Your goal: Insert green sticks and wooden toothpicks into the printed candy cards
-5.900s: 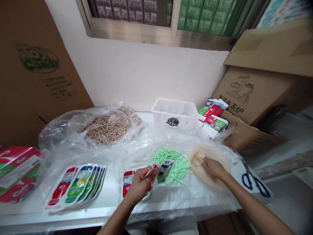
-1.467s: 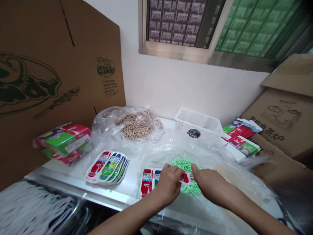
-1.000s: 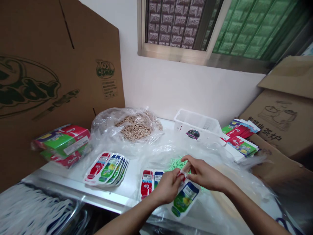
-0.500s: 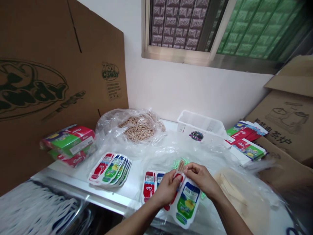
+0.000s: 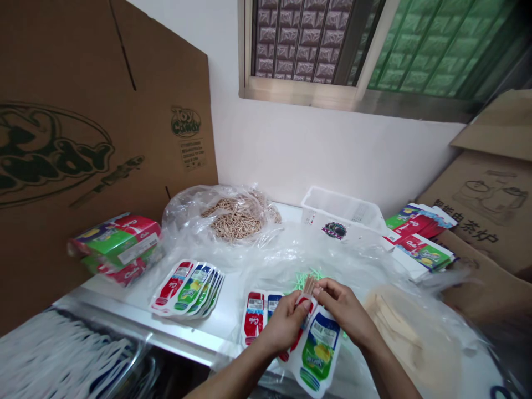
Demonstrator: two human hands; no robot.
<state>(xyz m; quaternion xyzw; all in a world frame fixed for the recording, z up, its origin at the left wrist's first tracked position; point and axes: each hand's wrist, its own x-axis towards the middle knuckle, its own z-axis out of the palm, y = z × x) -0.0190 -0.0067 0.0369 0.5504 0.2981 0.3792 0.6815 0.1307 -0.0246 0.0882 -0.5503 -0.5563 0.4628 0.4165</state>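
My left hand (image 5: 282, 327) is closed on a double bottle-shaped packet (image 5: 318, 354), red Cola on one half and green-and-blue Sprite on the other. It grips the red half near the neck. A small bundle of thin brown sticks (image 5: 308, 284) stands up at the top of that half. The fingers of my right hand (image 5: 344, 310) are pinched around these sticks at the packet's top edge; how deep the sticks sit is hidden. Under and beside my left hand lies another Cola and Sprite packet (image 5: 254, 318). Light green sticks (image 5: 302, 277) lie just behind my hands.
A fanned stack of packets (image 5: 180, 288) lies at left, near wrapped boxes (image 5: 120, 244). Behind it is a clear bag of brown sticks (image 5: 239, 221). A white basket (image 5: 341, 213), printed cartons (image 5: 428, 252) and a bag of flat beige pieces (image 5: 394, 324) are to the right.
Both hands and the packet have shifted slightly downward. My right fingers stay at the sticks, and my left hand keeps its grip on the packet.
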